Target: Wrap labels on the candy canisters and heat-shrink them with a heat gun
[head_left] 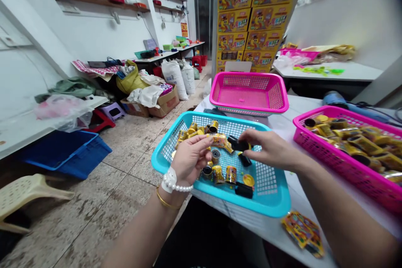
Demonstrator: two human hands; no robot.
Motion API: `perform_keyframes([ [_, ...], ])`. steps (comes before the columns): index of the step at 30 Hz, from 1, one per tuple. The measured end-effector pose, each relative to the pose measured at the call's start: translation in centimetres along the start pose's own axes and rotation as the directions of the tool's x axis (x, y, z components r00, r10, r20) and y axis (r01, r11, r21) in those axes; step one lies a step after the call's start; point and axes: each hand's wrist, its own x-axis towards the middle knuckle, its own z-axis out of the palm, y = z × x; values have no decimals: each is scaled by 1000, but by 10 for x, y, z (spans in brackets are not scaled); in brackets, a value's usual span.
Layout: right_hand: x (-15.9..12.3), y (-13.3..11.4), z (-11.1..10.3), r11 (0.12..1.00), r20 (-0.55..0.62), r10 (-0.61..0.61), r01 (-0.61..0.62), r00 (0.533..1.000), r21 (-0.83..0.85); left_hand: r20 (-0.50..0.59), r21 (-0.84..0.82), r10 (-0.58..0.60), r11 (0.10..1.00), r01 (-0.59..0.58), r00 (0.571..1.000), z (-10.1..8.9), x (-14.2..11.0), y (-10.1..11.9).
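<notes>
Over a turquoise basket point(176, 186), my left hand point(193, 155) pinches a yellow printed piece point(219, 139) between thumb and fingertips. Its exact shape is partly hidden. My right hand point(266, 146) reaches in from the right, with its fingers closed around a small black cup point(243, 145). Below that hand a second black piece point(244, 160) lies tilted. Inside the basket are several small yellow printed cups point(230, 174), a black cylinder point(244, 189) on its side and a round yellow lid point(248, 180). A grey-rimmed cup point(215, 156) stands near my left fingers.
A pink basket point(248, 76) stands behind the turquoise one. Another pink basket point(342, 171), full of yellow and black cups, is at right. Flat printed wrappers point(303, 232) lie by the table's front edge. A blue tool point(336, 99) and stacked yellow boxes point(237, 21) are further back.
</notes>
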Motion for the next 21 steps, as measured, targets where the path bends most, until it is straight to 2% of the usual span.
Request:
perform_keyframes([
  [1,-2,-3,-4,983,-54,-2,12,999,183,0,-12,-1,1000,1,1000,0,1,0],
  [3,-5,-10,-8,868,-117,24,37,993,495,1,-27,-5,1000,5,1000,1,2,-1],
  [5,-8,-18,-9,766,-132,61,38,989,641,8,-43,-7,999,8,1000,4,3,-2],
  [7,-9,-24,-7,747,-124,82,22,989,665,19,-59,-3,998,4,1000,6,3,-4],
  [9,-9,-27,-4,763,-120,84,14,989,646,39,-81,9,997,-5,999,9,4,-5],
  [13,-13,-26,-4,873,-196,88,19,977,488,114,-116,-10,993,23,993,13,6,-7],
  [16,-16,-27,-7,924,-232,65,29,970,381,92,-111,-17,993,27,996,14,8,-9],
  [18,-18,-30,-10,911,-235,62,41,970,410,64,-117,-7,993,14,998,15,9,-9],
  [21,-18,-34,-13,842,-267,91,69,959,535,55,-134,-5,991,12,998,15,10,-8],
])
